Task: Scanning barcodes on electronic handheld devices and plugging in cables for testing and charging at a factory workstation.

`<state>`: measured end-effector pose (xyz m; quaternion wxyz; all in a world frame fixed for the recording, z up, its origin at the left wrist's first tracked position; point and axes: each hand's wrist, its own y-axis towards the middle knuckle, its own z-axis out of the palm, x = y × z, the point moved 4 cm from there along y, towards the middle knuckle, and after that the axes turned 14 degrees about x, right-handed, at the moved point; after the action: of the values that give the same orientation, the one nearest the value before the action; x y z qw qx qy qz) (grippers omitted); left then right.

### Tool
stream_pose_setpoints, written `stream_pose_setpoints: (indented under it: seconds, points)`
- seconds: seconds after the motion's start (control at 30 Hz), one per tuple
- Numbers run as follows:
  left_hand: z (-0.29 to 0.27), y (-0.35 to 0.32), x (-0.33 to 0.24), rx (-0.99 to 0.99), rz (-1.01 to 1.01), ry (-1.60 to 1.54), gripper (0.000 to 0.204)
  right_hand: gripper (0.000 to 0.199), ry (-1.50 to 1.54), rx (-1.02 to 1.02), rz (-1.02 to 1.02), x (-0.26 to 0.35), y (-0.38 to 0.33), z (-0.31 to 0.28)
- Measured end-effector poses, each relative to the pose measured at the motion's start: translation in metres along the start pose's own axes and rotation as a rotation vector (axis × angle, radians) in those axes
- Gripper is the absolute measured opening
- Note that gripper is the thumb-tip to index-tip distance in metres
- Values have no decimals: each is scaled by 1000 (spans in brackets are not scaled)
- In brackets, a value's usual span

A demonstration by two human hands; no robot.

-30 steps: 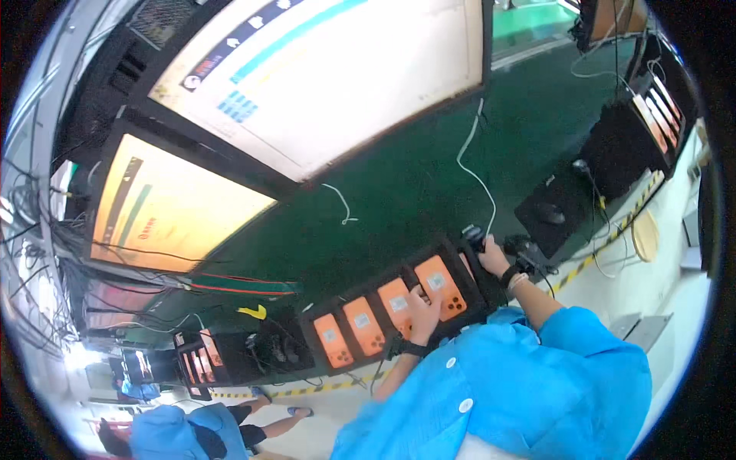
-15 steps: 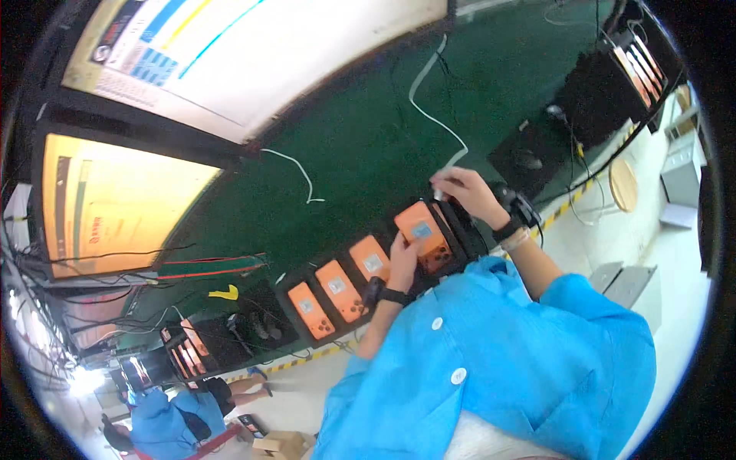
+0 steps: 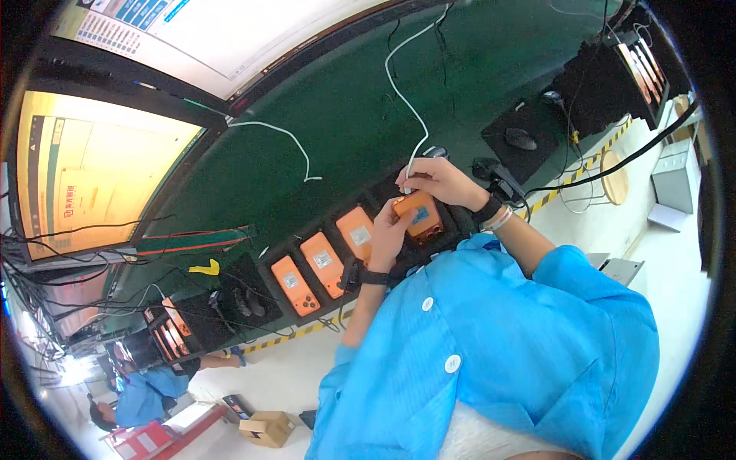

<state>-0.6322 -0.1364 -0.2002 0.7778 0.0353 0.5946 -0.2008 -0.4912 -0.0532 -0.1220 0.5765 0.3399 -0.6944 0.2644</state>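
My left hand [image 3: 389,239] is closed around the side of an orange smartphone [image 3: 429,218], lifted and tilted over the black tray [image 3: 277,310]. Its back, with a label and a camera cluster, faces up. At the phone's far end, my right hand [image 3: 445,182] pinches the end of a white cable [image 3: 415,146]. Whether the plug sits in the phone's port cannot be told, as fingers cover it. To the left in the tray lie more orange phones, back up: the nearest one [image 3: 355,230], a middle one [image 3: 322,262] and an outer one [image 3: 295,286].
A second white cable [image 3: 295,144] lies on the green mat. Two lit monitors, one white [image 3: 253,34] and one yellow [image 3: 100,176], stand at the left. Mouse [image 3: 520,139] and pad lie to the right. A co-worker in blue [image 3: 142,397] is at lower left.
The right hand has moved left and nearer with the cable end, now meeting the phone's far end. The left hand has shifted its hold and lifted the phone. The whole view has shifted slightly.
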Motion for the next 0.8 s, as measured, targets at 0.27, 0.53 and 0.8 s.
stream_pose_setpoints:
  seconds: [0.27,0.53,0.8]
  points:
    - [9,-1,-9,15,-25,38,29,13,-156,133,-13,1,0,0]
    - [-23,-8,1,-167,47,175,35,45,-197,47,146,-41,3,7]
    - [-128,-145,-25,-665,-15,193,20,57,-517,-150,195,-54,108,56]
